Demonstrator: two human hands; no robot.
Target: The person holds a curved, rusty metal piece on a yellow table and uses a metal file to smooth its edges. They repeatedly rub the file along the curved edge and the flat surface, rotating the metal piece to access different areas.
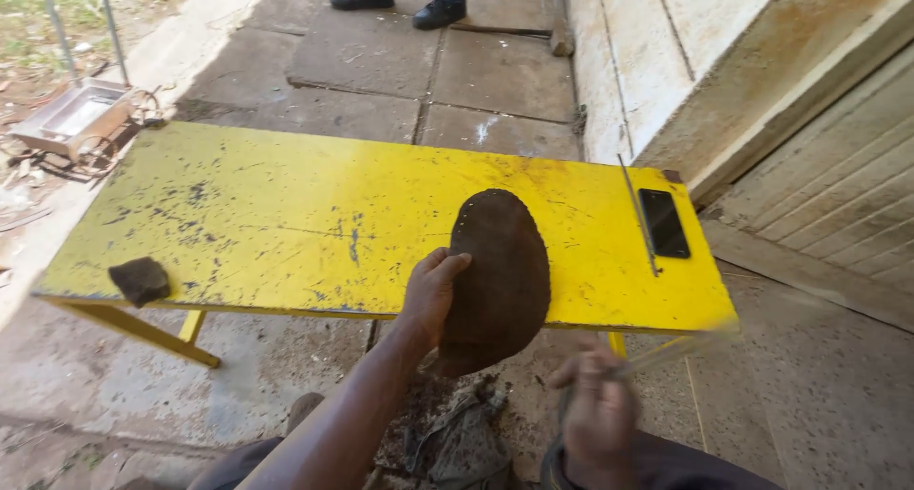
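a single head-worn camera looks steeply down and forward from close above the yellow bench (286,214), with paving slabs (428,71) beyond it.

The surface (286,204) lay mostly open on its left; a dark block (140,280), shoe sole (500,261), thin rod (640,214) and phone (664,222) stood in the way.

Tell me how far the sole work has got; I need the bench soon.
Stitch holes already ring the brown sole's far edge. The left hand steadies it on the yellow bench; the blurred right hand holds a thin tool. The near edge is hidden, so the remainder is unclear.
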